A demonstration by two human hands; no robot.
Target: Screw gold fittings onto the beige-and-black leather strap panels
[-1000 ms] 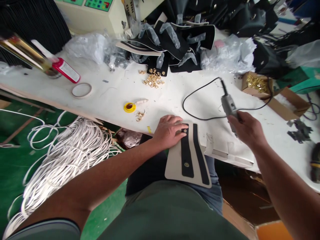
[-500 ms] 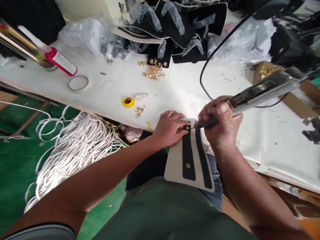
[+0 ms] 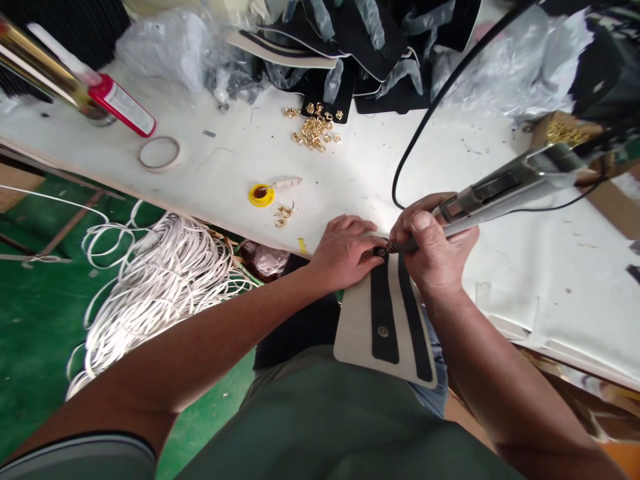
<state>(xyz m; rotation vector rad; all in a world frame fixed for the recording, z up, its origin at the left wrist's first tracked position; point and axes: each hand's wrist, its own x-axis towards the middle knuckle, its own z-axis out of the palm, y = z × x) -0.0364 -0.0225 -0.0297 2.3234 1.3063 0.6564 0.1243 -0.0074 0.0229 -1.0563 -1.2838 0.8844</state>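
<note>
The left hand (image 3: 347,252) lies over the upper left of a pale panel (image 3: 356,327), fingers loosely bent, thumb and forefinger parted on either side of the upper stud (image 3: 381,253). Whether they also press the panel's edge from below cannot be told. The panel's top is at the near edge of the surface (image 3: 350,177), and its lower part slopes down over the person's lap. Two dark strips run along it; the left strip (image 3: 381,293) bears both the upper stud and a lower stud (image 3: 383,331).

The right hand (image 3: 437,247) has its fingers closed around a grey tool (image 3: 485,193), thumb on top. The tool slants down leftward, its tip just beside the upper stud; whether it touches cannot be told. A black cable (image 3: 425,127) curves behind this hand.

Beyond the left hand stand a yellow dish (image 3: 255,198) with a pale-handled stick (image 3: 289,181) leaning in it, and a few gold rings (image 3: 283,214). Farther back lie gold fittings (image 3: 315,133), with dark pieces (image 3: 370,50) heaped behind. A tape roll (image 3: 179,155) and a red bottle (image 3: 120,105) are well to the left.
</note>
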